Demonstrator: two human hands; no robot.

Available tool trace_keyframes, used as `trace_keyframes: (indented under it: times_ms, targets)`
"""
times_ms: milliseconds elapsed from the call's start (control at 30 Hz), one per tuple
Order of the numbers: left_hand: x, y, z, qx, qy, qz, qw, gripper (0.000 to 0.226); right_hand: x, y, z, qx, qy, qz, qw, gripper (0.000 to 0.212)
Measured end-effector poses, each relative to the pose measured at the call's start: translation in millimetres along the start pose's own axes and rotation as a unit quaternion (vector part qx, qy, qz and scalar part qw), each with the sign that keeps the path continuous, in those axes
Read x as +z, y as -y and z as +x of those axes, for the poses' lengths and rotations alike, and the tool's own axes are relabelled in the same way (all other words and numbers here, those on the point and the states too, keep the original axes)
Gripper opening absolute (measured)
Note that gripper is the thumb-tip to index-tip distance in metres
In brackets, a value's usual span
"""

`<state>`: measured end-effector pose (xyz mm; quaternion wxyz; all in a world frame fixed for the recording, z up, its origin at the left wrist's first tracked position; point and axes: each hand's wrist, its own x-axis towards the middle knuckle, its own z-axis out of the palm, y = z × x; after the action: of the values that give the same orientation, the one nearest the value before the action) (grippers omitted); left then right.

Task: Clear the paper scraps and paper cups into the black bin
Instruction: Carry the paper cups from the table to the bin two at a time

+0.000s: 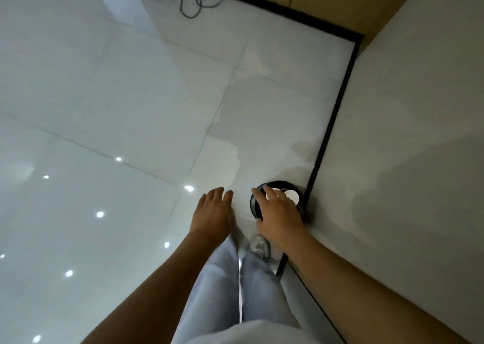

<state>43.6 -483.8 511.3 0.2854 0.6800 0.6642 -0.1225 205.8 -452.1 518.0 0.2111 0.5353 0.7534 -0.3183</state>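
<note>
The right hand [280, 214] is held palm down over the black bin [255, 207], its fingers spread and fairly straight, nothing gripped in them. The left hand [213, 211] is stretched out just beside it over the floor [117, 95], fingers straight and close together, likewise holding nothing. The bin is seen from above, standing on the floor close to the black skirting strip [332, 123] at the foot of the pale wall [419, 108]. Much of its mouth is hidden by the right hand; past the fingers, white round shapes [292, 195] are seen inside it, though whether they are paper cups or scraps cannot be told. Below the hands, light trouser legs [235, 286] and a pale shoe [259, 244] are seen. Far off, a grey cable [195, 6] lies looped on the tiles.
</note>
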Motion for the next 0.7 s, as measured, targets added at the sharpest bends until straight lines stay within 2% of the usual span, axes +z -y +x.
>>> trace_keyframes:
  times_ms: [300,700]
  targets:
    - [-41,107,-166,-0.152,-0.073,-0.062,0.984,0.054,-21,195,-60,-0.139,-0.013,-0.106,0.985,0.067]
    - [-25,347,-383,-0.367,-0.140,-0.150,0.907,0.052,50,517,-83,-0.316,0.007,-0.210,0.925,0.064]
